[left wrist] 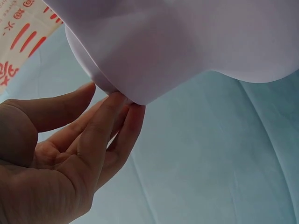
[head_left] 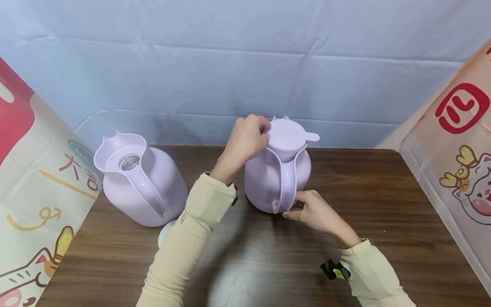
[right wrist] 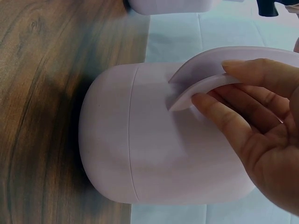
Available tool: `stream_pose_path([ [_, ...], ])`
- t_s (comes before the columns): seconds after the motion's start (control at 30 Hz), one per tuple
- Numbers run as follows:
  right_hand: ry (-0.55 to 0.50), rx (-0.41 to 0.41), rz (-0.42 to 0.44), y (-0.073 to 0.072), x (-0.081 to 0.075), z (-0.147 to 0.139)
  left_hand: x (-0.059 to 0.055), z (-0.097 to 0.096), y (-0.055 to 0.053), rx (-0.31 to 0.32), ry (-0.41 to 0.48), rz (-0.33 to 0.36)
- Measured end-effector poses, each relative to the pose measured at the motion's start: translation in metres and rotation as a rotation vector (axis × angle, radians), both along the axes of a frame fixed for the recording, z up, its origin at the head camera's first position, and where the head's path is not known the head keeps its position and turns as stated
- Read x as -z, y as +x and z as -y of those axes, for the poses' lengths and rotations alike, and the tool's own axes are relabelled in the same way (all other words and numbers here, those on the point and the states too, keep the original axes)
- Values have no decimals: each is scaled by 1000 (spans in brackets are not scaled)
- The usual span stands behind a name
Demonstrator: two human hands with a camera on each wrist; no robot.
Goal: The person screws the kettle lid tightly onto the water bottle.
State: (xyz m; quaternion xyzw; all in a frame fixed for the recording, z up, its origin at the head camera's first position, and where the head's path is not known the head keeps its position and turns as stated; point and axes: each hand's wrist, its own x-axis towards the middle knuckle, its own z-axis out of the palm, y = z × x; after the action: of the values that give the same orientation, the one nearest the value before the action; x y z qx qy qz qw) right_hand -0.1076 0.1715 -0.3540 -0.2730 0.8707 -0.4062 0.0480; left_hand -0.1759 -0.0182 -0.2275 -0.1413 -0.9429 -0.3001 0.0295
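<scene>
Two pale lilac thermos jugs stand on the table. My left hand is at the left edge of the round lid on the right-hand jug; thumb and fingertips pinch at its rim, as the left wrist view also shows. A small tab on the lid sticks out to the right. Low on the same jug, my right hand pinches the bottom end of the handle between thumb and finger. The left-hand jug has no lid on; its round mouth shows inside the collar.
A pale round piece lies by the left-hand jug, mostly hidden under my left sleeve. The brown wooden table ends at a light blue cloth backdrop. Printed panels stand along both sides.
</scene>
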Motion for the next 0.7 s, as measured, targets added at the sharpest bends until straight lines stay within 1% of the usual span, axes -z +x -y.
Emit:
stream_pose_path([
  [0.3, 5, -11, -8, 1, -1, -1, 0, 1, -1, 39, -15, -24],
  [0.5, 16, -16, -31, 1, 0, 0, -1, 1, -2, 24, -4, 32],
  [0.7, 9, -19, -31, 1, 0, 0, 2, 3, -4, 11, 23, 63],
])
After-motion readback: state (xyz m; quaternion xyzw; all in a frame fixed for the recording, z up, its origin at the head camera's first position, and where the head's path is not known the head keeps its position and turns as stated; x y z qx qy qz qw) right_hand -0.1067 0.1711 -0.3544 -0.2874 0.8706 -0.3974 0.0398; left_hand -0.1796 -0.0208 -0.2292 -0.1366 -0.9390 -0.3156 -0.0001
